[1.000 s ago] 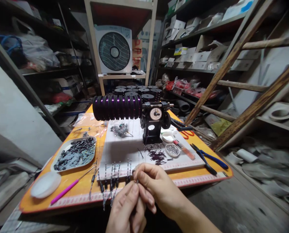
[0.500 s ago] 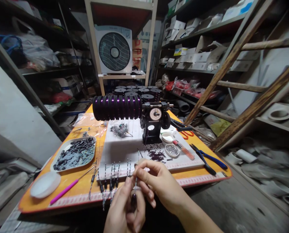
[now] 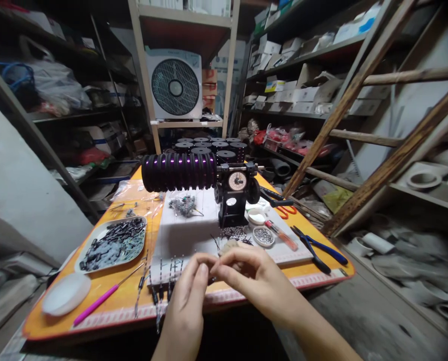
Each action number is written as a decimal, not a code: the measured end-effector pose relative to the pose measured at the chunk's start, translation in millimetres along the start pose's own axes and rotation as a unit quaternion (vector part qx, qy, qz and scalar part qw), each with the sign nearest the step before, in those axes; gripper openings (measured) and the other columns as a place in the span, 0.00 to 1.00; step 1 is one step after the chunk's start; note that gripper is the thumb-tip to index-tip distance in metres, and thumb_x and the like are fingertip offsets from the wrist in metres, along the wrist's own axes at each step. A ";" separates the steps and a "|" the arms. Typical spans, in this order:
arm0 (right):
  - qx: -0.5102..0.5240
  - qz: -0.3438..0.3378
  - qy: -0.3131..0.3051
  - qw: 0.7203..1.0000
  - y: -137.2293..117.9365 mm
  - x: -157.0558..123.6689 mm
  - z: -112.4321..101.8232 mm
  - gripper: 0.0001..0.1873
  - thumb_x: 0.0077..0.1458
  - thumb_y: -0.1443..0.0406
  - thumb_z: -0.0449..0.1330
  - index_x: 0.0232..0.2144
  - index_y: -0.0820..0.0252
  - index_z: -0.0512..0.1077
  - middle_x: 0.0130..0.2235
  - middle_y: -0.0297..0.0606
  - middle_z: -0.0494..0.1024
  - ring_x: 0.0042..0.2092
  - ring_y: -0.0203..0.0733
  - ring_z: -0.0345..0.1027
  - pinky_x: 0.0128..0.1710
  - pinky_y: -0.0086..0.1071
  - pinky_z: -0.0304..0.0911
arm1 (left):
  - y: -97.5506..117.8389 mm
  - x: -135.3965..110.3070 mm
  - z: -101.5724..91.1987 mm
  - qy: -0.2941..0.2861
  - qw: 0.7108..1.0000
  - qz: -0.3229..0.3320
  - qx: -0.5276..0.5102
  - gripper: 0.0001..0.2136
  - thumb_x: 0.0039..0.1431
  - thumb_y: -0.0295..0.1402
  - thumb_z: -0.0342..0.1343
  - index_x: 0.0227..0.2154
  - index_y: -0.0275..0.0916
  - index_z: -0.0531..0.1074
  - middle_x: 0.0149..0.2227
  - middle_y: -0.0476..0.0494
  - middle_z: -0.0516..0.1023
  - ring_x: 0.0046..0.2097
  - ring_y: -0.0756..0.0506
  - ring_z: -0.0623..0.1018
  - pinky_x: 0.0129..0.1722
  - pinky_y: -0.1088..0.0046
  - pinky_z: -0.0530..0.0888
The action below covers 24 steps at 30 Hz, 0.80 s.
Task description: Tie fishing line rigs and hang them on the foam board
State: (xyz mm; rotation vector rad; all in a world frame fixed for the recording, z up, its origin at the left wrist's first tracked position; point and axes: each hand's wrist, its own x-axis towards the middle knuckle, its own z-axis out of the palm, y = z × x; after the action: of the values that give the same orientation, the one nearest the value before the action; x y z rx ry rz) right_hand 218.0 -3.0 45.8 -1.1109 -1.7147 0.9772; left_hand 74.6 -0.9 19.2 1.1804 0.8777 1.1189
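My left hand (image 3: 188, 296) and my right hand (image 3: 248, 276) meet fingertip to fingertip over the front edge of the orange table (image 3: 107, 306). Both hands are pinched on a thin beaded wire piece (image 3: 210, 277), most of it hidden by the fingers. Just left of the hands, a row of finished beaded pins (image 3: 164, 281) lies on the white mat (image 3: 186, 238). Behind the hands stands a black winding machine (image 3: 233, 198) with a roll of dark purple spools (image 3: 177, 172). Loose dark beads (image 3: 233, 233) lie at its foot.
A metal tray of dark beads (image 3: 113, 243), a white lid (image 3: 64, 293) and a pink-handled tool (image 3: 99, 298) lie on the left. A small dish of beads (image 3: 263, 235), blue pliers (image 3: 319, 248) and orange scissors (image 3: 284, 208) lie on the right. Shelves, a fan (image 3: 175, 85) and a wooden ladder (image 3: 374, 125) surround the table.
Both hands have risen and moved forward over the table edge. The left fingers went from curled low round the piece to a pinch meeting the right fingertips. The view tilted slightly down.
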 end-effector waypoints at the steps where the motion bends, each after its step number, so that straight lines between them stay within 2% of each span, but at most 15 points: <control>1: -0.067 -0.022 0.016 0.997 -5.2 -2.1 -2.5 0.10 0.57 0.61 0.56 0.31 0.61 0.73 0.32 0.35 0.71 0.35 0.31 0.63 0.34 0.25 0.57 | 6.0 6.0 1.9 -0.013 0.999 0.011 0.028 0.15 0.63 0.44 0.45 0.43 0.37 0.64 0.45 0.44 0.68 0.48 0.48 0.67 0.49 0.74 0.66; 3: -0.152 -0.047 0.018 0.987 -13.2 -5.8 -8.4 0.09 0.58 0.62 0.55 0.32 0.58 0.73 0.32 0.33 0.70 0.34 0.30 0.61 0.33 0.25 0.55 | 15.6 18.7 6.0 -0.025 1.000 0.002 -0.012 0.17 0.61 0.47 0.45 0.44 0.39 0.65 0.42 0.44 0.67 0.45 0.48 0.68 0.41 0.73 0.69; 4: -0.185 -0.048 0.007 0.981 -15.5 -6.8 -12.2 0.09 0.58 0.62 0.55 0.32 0.57 0.73 0.31 0.33 0.69 0.34 0.30 0.61 0.33 0.26 0.55 | 18.5 24.7 7.7 -0.039 0.999 -0.007 -0.026 0.17 0.60 0.48 0.46 0.40 0.38 0.66 0.39 0.44 0.67 0.41 0.48 0.68 0.35 0.75 0.69; 7: -0.213 -0.011 0.006 0.977 -17.1 -1.7 -27.9 0.15 0.61 0.58 0.51 0.31 0.59 0.73 0.29 0.34 0.69 0.32 0.31 0.61 0.33 0.28 0.55 | 20.2 37.0 9.9 -0.053 0.998 0.020 -0.042 0.16 0.59 0.44 0.49 0.28 0.33 0.66 0.30 0.45 0.63 0.34 0.51 0.64 0.35 0.78 0.65; 8: -0.164 0.007 0.036 0.986 -16.4 3.6 -33.6 0.18 0.62 0.56 0.48 0.33 0.61 0.72 0.29 0.35 0.70 0.30 0.31 0.61 0.31 0.28 0.55 | 19.6 38.7 9.8 -0.055 0.997 0.035 -0.039 0.16 0.60 0.42 0.50 0.27 0.33 0.65 0.29 0.46 0.63 0.34 0.52 0.64 0.37 0.77 0.64; 9: -0.052 0.026 0.080 0.995 -15.5 10.8 -38.8 0.20 0.62 0.53 0.46 0.41 0.61 0.70 0.28 0.35 0.70 0.23 0.28 0.56 0.23 0.26 0.51 | 19.0 39.4 9.5 -0.058 0.997 0.046 -0.037 0.15 0.61 0.41 0.49 0.27 0.33 0.66 0.28 0.46 0.63 0.34 0.52 0.64 0.39 0.77 0.62; 10: 0.077 0.056 0.091 0.991 -14.6 19.3 -43.0 0.24 0.62 0.50 0.44 0.47 0.61 0.66 0.26 0.34 0.68 0.18 0.27 0.51 0.17 0.24 0.46 | 18.6 39.3 9.4 -0.065 0.996 0.050 -0.037 0.14 0.61 0.40 0.48 0.27 0.33 0.66 0.28 0.45 0.64 0.35 0.51 0.64 0.40 0.76 0.62; 11: 0.204 0.084 0.050 0.974 -13.7 28.8 -45.7 0.25 0.62 0.50 0.44 0.50 0.61 0.63 0.24 0.33 0.67 0.15 0.26 0.46 0.14 0.23 0.40 | 18.5 38.6 9.4 -0.074 0.995 0.049 -0.038 0.14 0.62 0.39 0.48 0.27 0.33 0.67 0.28 0.45 0.65 0.34 0.51 0.65 0.39 0.75 0.62; 12: 0.300 0.119 -0.019 0.946 -13.0 38.5 -46.6 0.24 0.61 0.51 0.45 0.51 0.62 0.62 0.23 0.32 0.66 0.14 0.25 0.44 0.13 0.22 0.36 | 18.6 37.6 9.6 -0.081 0.995 0.046 -0.042 0.14 0.62 0.39 0.47 0.28 0.33 0.67 0.27 0.45 0.65 0.34 0.51 0.65 0.39 0.74 0.62; 14: 0.412 0.157 -0.144 0.886 -12.0 56.1 -43.5 0.23 0.63 0.54 0.43 0.46 0.66 0.65 0.22 0.34 0.67 0.12 0.25 0.43 0.12 0.21 0.36 | 19.7 35.7 10.5 -0.078 0.994 0.045 -0.058 0.13 0.62 0.38 0.48 0.29 0.33 0.66 0.26 0.45 0.66 0.32 0.51 0.66 0.39 0.74 0.63; 16: 0.470 0.177 -0.168 0.848 -12.1 68.2 -35.5 0.21 0.63 0.55 0.42 0.33 0.66 0.64 0.22 0.36 0.68 0.12 0.27 0.49 0.11 0.21 0.41 | 21.5 34.2 11.7 -0.065 0.994 0.040 -0.080 0.12 0.61 0.38 0.49 0.31 0.32 0.67 0.27 0.45 0.67 0.30 0.51 0.66 0.34 0.75 0.63; 18: 0.494 0.191 -0.143 0.836 -13.7 73.6 -25.5 0.20 0.62 0.54 0.42 0.24 0.63 0.53 0.20 0.33 0.66 0.12 0.30 0.51 0.09 0.21 0.42 | 24.0 32.7 12.8 -0.055 0.992 0.032 -0.108 0.12 0.60 0.38 0.49 0.32 0.31 0.68 0.28 0.44 0.69 0.29 0.52 0.66 0.30 0.76 0.63; 20: 0.515 0.202 -0.099 0.827 -16.8 74.4 -16.8 0.20 0.61 0.55 0.43 0.23 0.62 0.45 0.17 0.30 0.61 0.11 0.30 0.49 0.07 0.22 0.40 | 26.4 30.3 13.8 -0.052 0.989 0.023 -0.134 0.12 0.60 0.37 0.49 0.31 0.31 0.68 0.26 0.44 0.69 0.28 0.52 0.67 0.29 0.77 0.63; 24: 0.552 0.199 -0.012 0.810 -22.8 74.2 -9.6 0.20 0.60 0.59 0.46 0.23 0.62 0.41 0.16 0.29 0.57 0.11 0.27 0.45 0.06 0.19 0.36 | 26.9 21.7 15.5 -0.044 0.985 -0.009 -0.164 0.14 0.61 0.37 0.48 0.24 0.32 0.65 0.16 0.48 0.61 0.27 0.50 0.71 0.32 0.77 0.65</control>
State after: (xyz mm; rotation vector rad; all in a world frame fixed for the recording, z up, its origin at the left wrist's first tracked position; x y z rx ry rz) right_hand 202.4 61.5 87.3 -0.6204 -0.6201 1.8949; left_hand 89.4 16.6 49.4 0.9401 0.6070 1.1379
